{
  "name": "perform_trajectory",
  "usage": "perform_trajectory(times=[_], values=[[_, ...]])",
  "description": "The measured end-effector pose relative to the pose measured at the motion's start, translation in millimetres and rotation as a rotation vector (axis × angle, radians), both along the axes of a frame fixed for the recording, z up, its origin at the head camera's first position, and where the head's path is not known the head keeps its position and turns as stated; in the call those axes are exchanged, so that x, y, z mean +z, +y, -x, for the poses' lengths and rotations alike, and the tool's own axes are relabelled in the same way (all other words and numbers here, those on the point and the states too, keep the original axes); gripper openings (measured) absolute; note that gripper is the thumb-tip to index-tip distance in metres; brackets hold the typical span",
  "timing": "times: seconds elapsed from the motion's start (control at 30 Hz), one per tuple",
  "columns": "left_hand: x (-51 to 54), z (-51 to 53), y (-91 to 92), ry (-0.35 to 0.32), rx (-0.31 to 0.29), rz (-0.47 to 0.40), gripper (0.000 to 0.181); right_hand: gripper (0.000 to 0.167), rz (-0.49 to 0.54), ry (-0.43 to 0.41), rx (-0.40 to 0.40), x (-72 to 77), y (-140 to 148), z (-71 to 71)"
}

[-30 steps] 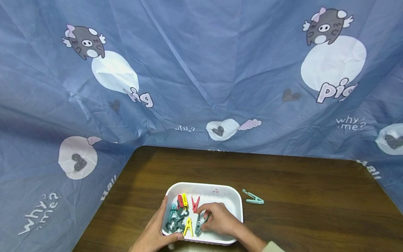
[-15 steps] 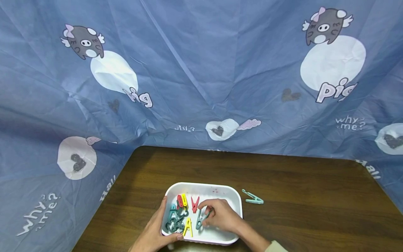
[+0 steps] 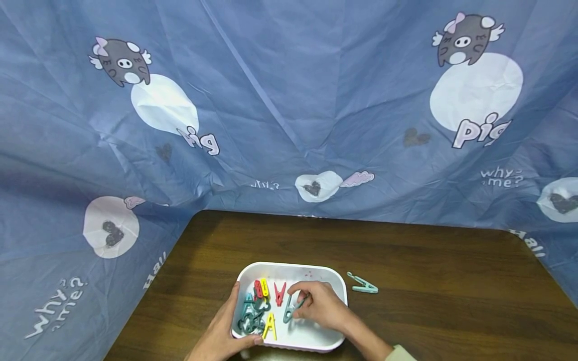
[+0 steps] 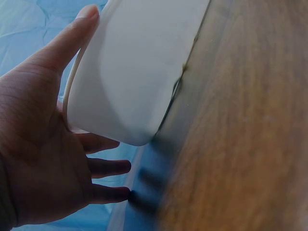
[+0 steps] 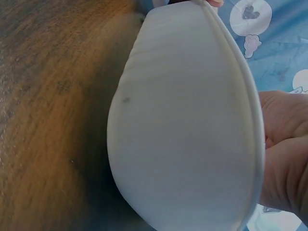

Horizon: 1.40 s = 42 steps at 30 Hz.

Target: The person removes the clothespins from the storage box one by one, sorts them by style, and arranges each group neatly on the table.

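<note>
A white plastic basket [image 3: 316, 340] stands near the table's front edge. My left hand [image 3: 220, 328] rests against its left near corner, thumb along the near rim; in the left wrist view its fingers [image 4: 108, 168] are straight and spread. Over the basket's middle, my right hand [image 3: 322, 307] pinches a grey-green clothespin [image 3: 288, 315]. Beside it in the basket lie a red clothespin [image 3: 279, 295] and a yellow clothespin [image 3: 269, 327]. In the right wrist view the basket wall [image 5: 183, 120] hides the right fingertips and the clothespin.
Several dark green, teal, red and yellow clothespins [image 3: 251, 318] lie heaped at the basket's left end. A light teal clothespin [image 3: 365, 285] lies on the dark wooden table [image 3: 429, 281], right of the basket. A blue printed cloth [image 3: 271, 100] hangs behind.
My right hand has lifted slightly and moved a little to the right with the grey-green clothespin pinched in it. My left hand stays at the basket's corner.
</note>
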<state>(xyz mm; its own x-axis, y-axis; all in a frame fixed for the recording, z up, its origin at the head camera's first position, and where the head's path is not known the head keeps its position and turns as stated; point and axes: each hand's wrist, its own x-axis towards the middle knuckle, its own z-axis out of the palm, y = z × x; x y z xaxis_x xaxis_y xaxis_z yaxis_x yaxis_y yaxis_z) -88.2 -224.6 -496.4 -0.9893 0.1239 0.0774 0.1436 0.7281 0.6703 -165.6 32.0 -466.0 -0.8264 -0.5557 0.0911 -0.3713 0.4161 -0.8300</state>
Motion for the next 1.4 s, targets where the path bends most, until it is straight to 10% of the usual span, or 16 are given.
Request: perform_trajectory(times=[0.67,1.4], values=[[5.0,1.5,-0.5,-0.108,0.007,-0.022,0.128,0.038,0.05,-0.025,-0.088,17.1,23.6,6.2],[1.3,1.8,-0.7,-0.07,-0.01,-0.014,0.127,0.043,0.089,-0.079,-0.207,22.6,69.9,16.1]])
